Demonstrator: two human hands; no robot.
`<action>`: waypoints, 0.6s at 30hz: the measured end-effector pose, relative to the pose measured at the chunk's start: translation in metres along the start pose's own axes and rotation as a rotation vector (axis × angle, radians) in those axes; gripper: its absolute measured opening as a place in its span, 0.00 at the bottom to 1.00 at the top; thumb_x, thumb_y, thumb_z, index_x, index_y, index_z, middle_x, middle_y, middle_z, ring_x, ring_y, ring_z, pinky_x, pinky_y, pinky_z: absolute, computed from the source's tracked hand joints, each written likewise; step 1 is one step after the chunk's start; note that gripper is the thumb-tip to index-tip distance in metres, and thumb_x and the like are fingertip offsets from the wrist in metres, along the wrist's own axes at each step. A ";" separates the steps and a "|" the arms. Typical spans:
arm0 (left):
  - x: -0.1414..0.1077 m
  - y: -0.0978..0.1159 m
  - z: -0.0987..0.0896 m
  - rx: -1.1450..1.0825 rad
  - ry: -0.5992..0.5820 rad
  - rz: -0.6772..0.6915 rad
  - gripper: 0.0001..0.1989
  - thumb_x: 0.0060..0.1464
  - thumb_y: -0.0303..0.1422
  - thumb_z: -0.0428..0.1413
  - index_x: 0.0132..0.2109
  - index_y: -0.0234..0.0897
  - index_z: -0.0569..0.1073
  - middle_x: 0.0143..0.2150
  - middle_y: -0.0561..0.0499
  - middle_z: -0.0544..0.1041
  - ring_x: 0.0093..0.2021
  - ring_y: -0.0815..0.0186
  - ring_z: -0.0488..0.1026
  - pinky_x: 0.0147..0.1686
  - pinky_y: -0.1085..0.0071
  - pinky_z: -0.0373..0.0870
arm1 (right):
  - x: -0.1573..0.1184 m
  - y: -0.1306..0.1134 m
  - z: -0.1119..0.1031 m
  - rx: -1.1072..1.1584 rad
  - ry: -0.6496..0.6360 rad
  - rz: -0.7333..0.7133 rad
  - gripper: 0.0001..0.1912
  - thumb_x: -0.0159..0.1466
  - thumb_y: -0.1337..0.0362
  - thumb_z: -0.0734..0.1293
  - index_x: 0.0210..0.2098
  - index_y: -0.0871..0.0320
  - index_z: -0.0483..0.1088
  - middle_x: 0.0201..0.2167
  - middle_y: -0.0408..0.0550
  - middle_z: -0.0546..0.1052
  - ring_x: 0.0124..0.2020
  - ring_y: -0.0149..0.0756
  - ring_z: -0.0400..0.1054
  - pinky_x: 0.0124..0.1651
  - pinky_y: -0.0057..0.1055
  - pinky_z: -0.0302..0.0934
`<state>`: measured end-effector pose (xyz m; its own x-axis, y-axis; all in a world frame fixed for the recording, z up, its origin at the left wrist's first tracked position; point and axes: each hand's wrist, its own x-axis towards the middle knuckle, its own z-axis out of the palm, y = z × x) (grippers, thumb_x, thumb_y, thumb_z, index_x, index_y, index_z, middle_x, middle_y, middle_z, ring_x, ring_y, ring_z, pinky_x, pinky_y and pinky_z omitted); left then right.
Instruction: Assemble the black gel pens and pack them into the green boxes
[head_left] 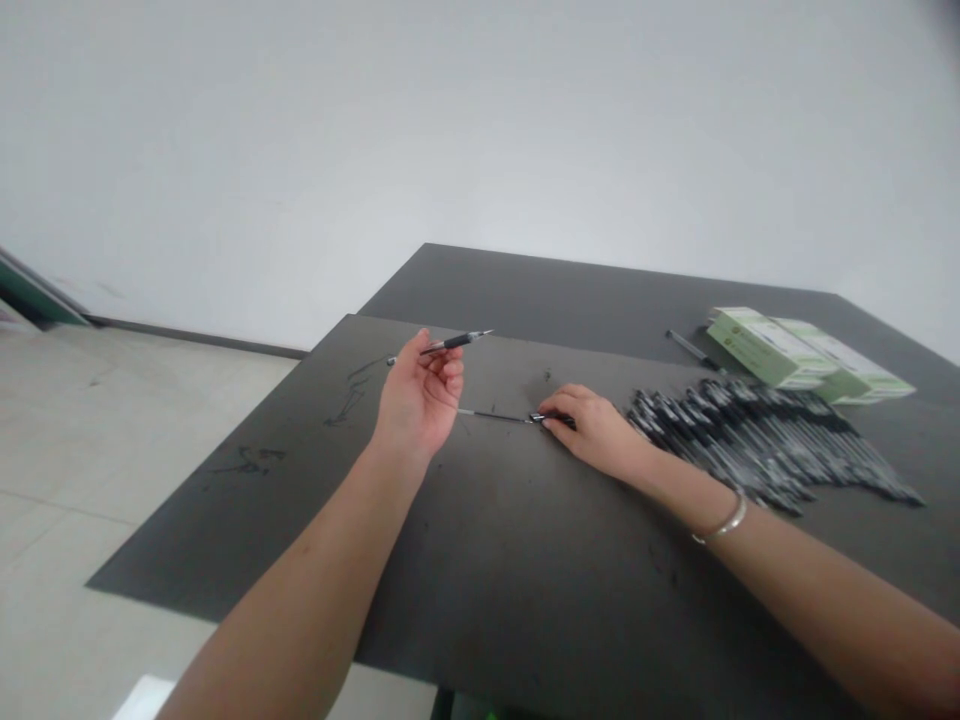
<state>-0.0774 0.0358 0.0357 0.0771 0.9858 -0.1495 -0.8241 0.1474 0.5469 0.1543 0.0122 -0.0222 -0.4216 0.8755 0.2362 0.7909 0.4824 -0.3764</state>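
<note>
My left hand [421, 395] is raised over the dark table [487, 560], its fingers closed round a pen [454, 342] whose bare tip points right. A thin ink refill [495, 415] lies between the hands, its left end hidden behind or beside my left palm. My right hand [592, 425] rests low on the table, fingers closed on a small black pen part [559, 417] at the refill's right end. Just right of it spreads a pile of many black and clear pens [765, 440].
Two green and white boxes [772, 347] lie behind the pile at the right. A single pen [694, 350] is left of them. Dark marks show on the table's left side. A white wall stands behind, with pale floor at the left.
</note>
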 end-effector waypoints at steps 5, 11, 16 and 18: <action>0.002 0.005 -0.001 -0.007 0.007 0.034 0.16 0.62 0.31 0.48 0.27 0.30 0.69 0.22 0.47 0.74 0.18 0.77 0.67 0.16 0.84 0.63 | -0.009 -0.006 -0.003 -0.003 -0.029 -0.001 0.10 0.65 0.69 0.63 0.42 0.60 0.74 0.41 0.53 0.76 0.45 0.41 0.69 0.51 0.37 0.63; 0.004 0.002 -0.003 0.011 0.016 0.020 0.15 0.61 0.31 0.49 0.26 0.31 0.68 0.22 0.48 0.73 0.17 0.76 0.66 0.16 0.84 0.62 | 0.000 -0.024 0.001 -0.076 -0.010 -0.067 0.12 0.66 0.66 0.63 0.46 0.62 0.73 0.43 0.55 0.75 0.48 0.43 0.67 0.53 0.39 0.61; 0.005 -0.002 -0.005 0.027 0.024 0.009 0.14 0.60 0.30 0.49 0.27 0.31 0.68 0.22 0.48 0.73 0.17 0.76 0.66 0.16 0.83 0.61 | 0.011 -0.038 0.008 -0.172 -0.065 -0.122 0.09 0.67 0.64 0.63 0.38 0.61 0.74 0.38 0.53 0.75 0.42 0.40 0.66 0.49 0.37 0.61; 0.005 -0.002 -0.005 0.033 0.024 0.001 0.13 0.60 0.30 0.49 0.27 0.32 0.68 0.22 0.48 0.74 0.17 0.76 0.66 0.15 0.82 0.61 | 0.009 -0.042 0.011 -0.219 -0.073 -0.124 0.08 0.67 0.66 0.62 0.37 0.61 0.73 0.36 0.52 0.74 0.41 0.40 0.66 0.47 0.35 0.60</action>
<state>-0.0776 0.0396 0.0298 0.0625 0.9838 -0.1683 -0.8049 0.1494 0.5743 0.1121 -0.0001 -0.0139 -0.5459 0.8134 0.2007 0.8049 0.5757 -0.1438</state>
